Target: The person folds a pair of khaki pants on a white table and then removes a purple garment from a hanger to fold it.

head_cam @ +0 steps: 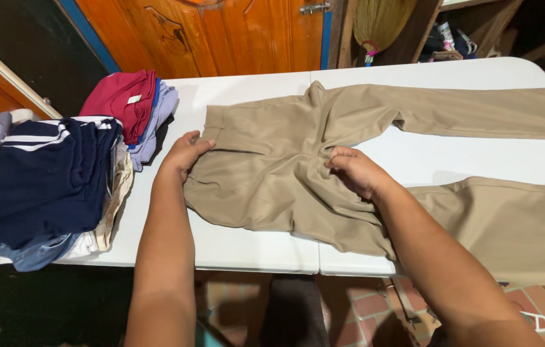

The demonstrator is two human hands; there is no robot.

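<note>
**Khaki trousers spread lengthwise, both hands at the waist end**

A white folding surface (253,250) fills the view, set before an orange wooden door (221,32) with brick floor showing below its near edge. Taking the khaki trousers (272,167) as the landmark: they lie flat on the surface with their long axis running left to right, waistband toward the left and the two legs stretching off to the right, one along the near edge and one along the far edge, with bare surface between them.

Nearest the camera, both forearms reach forward from below. The right hand (354,170) sits on the seat of the trousers near the crotch, where the legs divide; its fingers are curled down and bunch a small pinch of the cloth, so it is gripping the fabric. The left hand (182,156) rests at the waistband's near-left corner, fingers bent over the edge of the cloth; whether it pinches the band or only presses on it I cannot tell. The left hand is thus at the very end of the garment, the right hand closer to its middle, and the whole length of the legs lies to the right of both.

Left of the trousers, just apart from the waistband, stands a stack of folded clothes (47,180), navy with white stripes on top. Farther back, a second folded pile (128,99), dark red over pale lilac, sits beside it
</note>
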